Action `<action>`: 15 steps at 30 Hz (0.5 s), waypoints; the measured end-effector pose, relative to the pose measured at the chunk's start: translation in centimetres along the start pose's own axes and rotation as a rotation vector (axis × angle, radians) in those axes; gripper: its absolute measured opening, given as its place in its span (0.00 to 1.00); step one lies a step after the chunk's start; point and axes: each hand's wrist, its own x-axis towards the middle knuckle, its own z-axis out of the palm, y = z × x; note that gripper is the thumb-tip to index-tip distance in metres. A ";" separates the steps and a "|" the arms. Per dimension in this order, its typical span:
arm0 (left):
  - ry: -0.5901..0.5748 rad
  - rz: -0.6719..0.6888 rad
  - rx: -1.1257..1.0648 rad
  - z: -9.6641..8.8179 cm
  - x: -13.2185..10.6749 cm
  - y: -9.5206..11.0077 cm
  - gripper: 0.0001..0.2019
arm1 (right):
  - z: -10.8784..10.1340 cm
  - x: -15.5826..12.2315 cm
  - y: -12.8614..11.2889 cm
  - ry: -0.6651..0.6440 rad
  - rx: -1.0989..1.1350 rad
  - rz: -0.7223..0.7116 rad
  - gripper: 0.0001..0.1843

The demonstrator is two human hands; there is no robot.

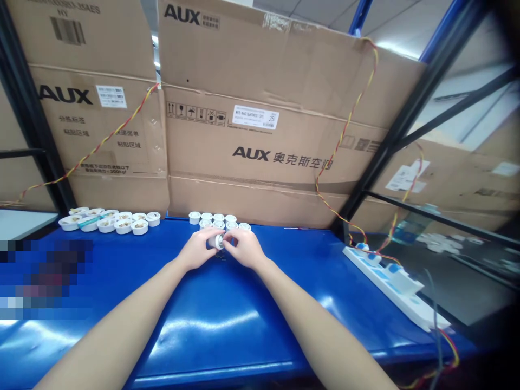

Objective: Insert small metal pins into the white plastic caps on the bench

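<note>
Near the back middle of the blue table, my left hand (pixel 198 249) grips a small white round cup (pixel 220 241) tilted so its open face shows. Something greyish shows inside the cup, too small to make out. The thumb and fingers of my right hand (pixel 245 247) are pinched together at the cup's opening; what they hold, if anything, is hidden. Just behind my hands stand several similar white cups (pixel 218 218) in two rows, partly covered by my fingers. A few small dark bits (pixel 221 257) lie on the table below the held cup.
At the back left, several larger white tubs (pixel 107 225) hold small parts. Cardboard panels (pixel 260 124) stand along the rear edge. A white power strip (pixel 394 284) with plugs lies at the right, by a black metal frame (pixel 371 149) and twisted red-yellow wires (pixel 345 130).
</note>
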 end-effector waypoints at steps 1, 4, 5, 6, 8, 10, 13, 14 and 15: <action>-0.005 0.003 0.000 0.0 0.0 0.0 0.22 | 0.0 0.0 0.0 -0.002 0.016 0.004 0.04; 0.009 0.007 -0.018 0.0 0.0 0.1 0.20 | 0.0 0.1 -0.1 0.013 0.137 0.028 0.04; 0.021 0.005 -0.028 0.0 -0.1 0.1 0.20 | 0.0 0.2 -0.1 0.021 0.197 0.045 0.04; 0.030 0.000 -0.041 0.1 -0.1 0.1 0.20 | 0.0 0.2 -0.2 0.026 0.260 0.064 0.04; 0.040 -0.024 -0.073 0.2 -0.1 0.1 0.20 | 0.0 0.3 -0.3 0.032 0.362 0.103 0.05; 0.038 -0.058 -0.116 0.3 -0.1 0.0 0.20 | 0.1 0.3 -0.3 0.037 0.401 0.115 0.06; 0.030 -0.104 -0.215 0.5 -0.2 0.0 0.21 | 0.2 0.3 -0.3 0.068 0.350 0.070 0.07; 0.026 -0.112 -0.255 0.6 -0.2 -0.1 0.21 | 0.2 0.3 -0.2 0.080 0.324 0.050 0.07; 0.022 -0.117 -0.292 0.7 -0.1 -0.1 0.21 | 0.3 0.3 -0.2 0.089 0.300 0.033 0.08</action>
